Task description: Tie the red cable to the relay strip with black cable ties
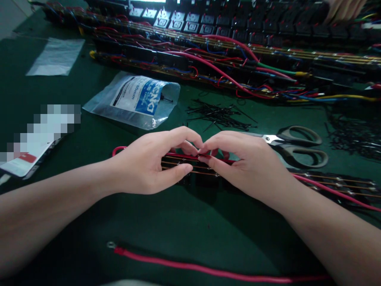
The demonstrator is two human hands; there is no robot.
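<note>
My right hand (pixel 250 159) is closed in a pinch, thumb against fingertips, on a small dark piece that looks like a black cable tie, mostly hidden. The pinch is right at a red cable (pixel 336 188) that lies along a black strip (pixel 320 178) with brass-coloured rods. My left hand (pixel 151 163) arches over the left part of this strip, its thumb stretched out and apart from the curled fingers. The left index fingertip meets the right fingertips; the other left fingers are partly hidden behind the cable. Scissors (pixel 269 139) with dark handles lie just behind my right hand.
Loose black cable ties (pixel 220 113) lie beside an opened plastic bag (pixel 133 99). Wired socket strips (pixel 190 55) fill the back, with another person's hand (pixel 345 10) there. A phone (pixel 38 143) is at left. A loose red cable (pixel 190 265) with a ring terminal lies in front.
</note>
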